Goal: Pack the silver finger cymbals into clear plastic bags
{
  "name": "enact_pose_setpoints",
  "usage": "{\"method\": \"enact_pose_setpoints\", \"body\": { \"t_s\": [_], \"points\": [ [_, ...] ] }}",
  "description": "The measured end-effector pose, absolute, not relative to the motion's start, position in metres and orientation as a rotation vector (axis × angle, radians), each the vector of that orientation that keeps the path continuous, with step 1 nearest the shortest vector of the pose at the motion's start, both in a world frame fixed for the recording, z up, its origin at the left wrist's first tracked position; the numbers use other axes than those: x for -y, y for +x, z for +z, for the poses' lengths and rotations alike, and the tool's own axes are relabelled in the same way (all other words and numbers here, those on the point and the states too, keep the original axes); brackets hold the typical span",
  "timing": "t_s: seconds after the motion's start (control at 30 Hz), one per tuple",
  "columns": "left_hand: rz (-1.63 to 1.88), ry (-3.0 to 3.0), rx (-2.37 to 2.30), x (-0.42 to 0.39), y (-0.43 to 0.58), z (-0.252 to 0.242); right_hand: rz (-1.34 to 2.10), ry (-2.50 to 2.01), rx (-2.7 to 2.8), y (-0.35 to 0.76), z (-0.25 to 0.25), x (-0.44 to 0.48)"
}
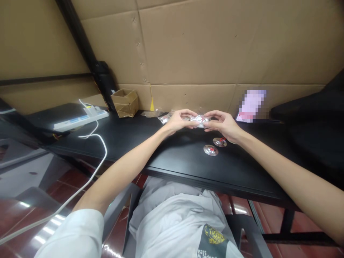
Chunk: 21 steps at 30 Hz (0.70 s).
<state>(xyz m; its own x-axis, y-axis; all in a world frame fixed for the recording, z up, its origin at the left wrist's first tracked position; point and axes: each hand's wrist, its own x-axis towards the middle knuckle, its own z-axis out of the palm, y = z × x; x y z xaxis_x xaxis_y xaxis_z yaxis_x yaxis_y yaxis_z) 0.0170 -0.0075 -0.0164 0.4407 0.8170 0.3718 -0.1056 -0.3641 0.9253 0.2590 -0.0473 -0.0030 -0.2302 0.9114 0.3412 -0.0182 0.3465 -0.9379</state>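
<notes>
**Item 1:** clear plastic packet [199, 120] of shiny metal parts, held between both hands just above the back of the black tabletop [172, 157]. It is judged light, with slippery, soft film around stiffer metal; its 2 ends offer the surest hold.

**Item 2:** left hand [182, 121], fingers curved and grasping the packet's left end.

**Item 3:** right hand [220, 125], fingers curved and grasping the packet's right end; the exact finger contact is partly hidden.

**Item 4:** 2 round metal discs [211, 150] with red marks, lying flat near the right hand. They are judged hard and smooth, best lifted by the rim.

**Item 5:** second plastic packet [164, 119], just beside the left hand.

**Also present:** white power strip [80, 120], white cable [103, 150], small cardboard box [125, 103].
</notes>
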Motion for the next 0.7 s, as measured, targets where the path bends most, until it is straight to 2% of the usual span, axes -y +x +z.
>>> {"method": "enact_pose_setpoints", "body": {
  "t_s": [0.37,0.7],
  "points": [
    [0.934,1.574,-0.617,0.004,0.005,-0.012,1.057,-0.891,1.678,0.274,-0.005,0.037],
    [0.913,1.608,-0.581,-0.001,0.002,-0.012,1.059,-0.899,1.69,0.272,-0.003,0.037]
  ]
}}
